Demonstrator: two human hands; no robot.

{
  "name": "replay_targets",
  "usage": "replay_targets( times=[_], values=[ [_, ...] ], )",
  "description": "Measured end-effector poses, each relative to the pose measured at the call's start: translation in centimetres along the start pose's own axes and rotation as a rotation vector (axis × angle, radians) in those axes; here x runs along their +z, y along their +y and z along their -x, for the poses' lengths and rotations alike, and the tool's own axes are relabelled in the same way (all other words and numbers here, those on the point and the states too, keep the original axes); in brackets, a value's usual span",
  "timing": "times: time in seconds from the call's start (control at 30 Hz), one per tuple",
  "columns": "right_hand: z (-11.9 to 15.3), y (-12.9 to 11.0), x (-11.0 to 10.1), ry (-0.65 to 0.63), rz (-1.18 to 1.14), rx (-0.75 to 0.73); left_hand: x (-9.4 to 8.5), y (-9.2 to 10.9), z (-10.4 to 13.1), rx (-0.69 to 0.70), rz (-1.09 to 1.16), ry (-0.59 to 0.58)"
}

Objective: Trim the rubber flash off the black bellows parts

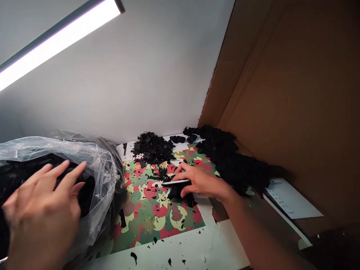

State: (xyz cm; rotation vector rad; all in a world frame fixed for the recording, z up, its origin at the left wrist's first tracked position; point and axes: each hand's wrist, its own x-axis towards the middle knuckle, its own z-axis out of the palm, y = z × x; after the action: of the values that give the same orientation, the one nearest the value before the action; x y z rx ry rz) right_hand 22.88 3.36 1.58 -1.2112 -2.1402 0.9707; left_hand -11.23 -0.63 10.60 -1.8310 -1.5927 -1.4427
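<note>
At the left, my left hand (pixel 46 202) is open, its fingers spread over the mouth of a clear plastic bag (pixel 105 180). Black pieces (pixel 33 163) fill the bag under that hand. Near the middle, my right hand (pixel 198 182) is closed around a slim tool (pixel 176 183) with a light upper edge and a pointed tip; its exact kind cannot be made out. Just below the tool, by my right thumb, is a dark black piece (pixel 176 193). Both lie above a patterned red and green sheet (pixel 152 223) strewn with black scraps.
A heap of black shavings (pixel 153 148) sits by the white wall (pixel 140 75). Bunched black pieces (pixel 242 168) line the cardboard panel (pixel 295 93) at right. A white card (pixel 294 198) lies near the panel. A bright tube light (pixel 62 41) hangs at upper left.
</note>
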Motion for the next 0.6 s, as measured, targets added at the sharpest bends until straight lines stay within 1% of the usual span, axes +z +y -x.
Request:
replay_targets(
  times=[0.03, 0.07, 0.1, 0.13, 0.17, 0.2, 0.23, 0.27, 0.3, 0.37, 0.43, 0.53, 0.6],
  values=[
    [-0.1, -0.2, 0.2, 0.005, -0.008, -0.004, 0.4, 1.5, 0.7, 0.083, -0.038, -0.090],
    [-0.2, -0.3, 0.5, 0.053, -0.026, 0.000, 1.0, 3.0, 1.5, 0.151, -0.012, -0.187],
    [-0.4, -0.4, 0.8, 0.130, -0.057, 0.017, 1.7, 4.4, 2.4, 0.215, 0.085, -0.270],
    [-0.7, -0.4, 1.2, 0.220, -0.100, 0.043, 2.6, 5.7, 3.2, 0.216, 0.191, -0.381],
    [-0.9, -0.5, 1.6, 0.304, -0.156, 0.075, 3.6, 6.6, 4.0, 0.197, 0.277, -0.496],
    [-1.1, -0.6, 2.1, 0.366, -0.226, 0.105, 4.8, 7.2, 4.7, 0.146, 0.332, -0.606],
    [-1.3, -0.8, 2.5, 0.398, -0.307, 0.128, 5.9, 7.5, 5.3, 0.063, 0.373, -0.707],
    [-1.4, -1.0, 3.0, 0.408, -0.394, 0.142, 7.1, 7.6, 5.8, -0.033, 0.417, -0.762],
    [-1.5, -1.2, 3.5, 0.400, -0.476, 0.149, 8.2, 7.5, 6.3, -0.134, 0.461, -0.781],
    [-1.5, -1.8, 4.3, 0.377, -0.592, 0.153, 10.1, 6.9, 7.2, -0.337, 0.582, -0.762],
    [-1.5, -2.3, 4.8, 0.353, -0.629, 0.126, 11.1, 6.3, 7.9, -0.516, 0.720, -0.722],
    [-1.4, -2.4, 5.0, 0.340, -0.543, 0.058, 11.4, 5.9, 8.6, -0.666, 0.843, -0.701],
    [-1.3, -2.2, 4.8, 0.402, -0.459, 0.049, 11.0, 5.7, 8.6, -0.722, 0.884, -0.725]
  ],
)
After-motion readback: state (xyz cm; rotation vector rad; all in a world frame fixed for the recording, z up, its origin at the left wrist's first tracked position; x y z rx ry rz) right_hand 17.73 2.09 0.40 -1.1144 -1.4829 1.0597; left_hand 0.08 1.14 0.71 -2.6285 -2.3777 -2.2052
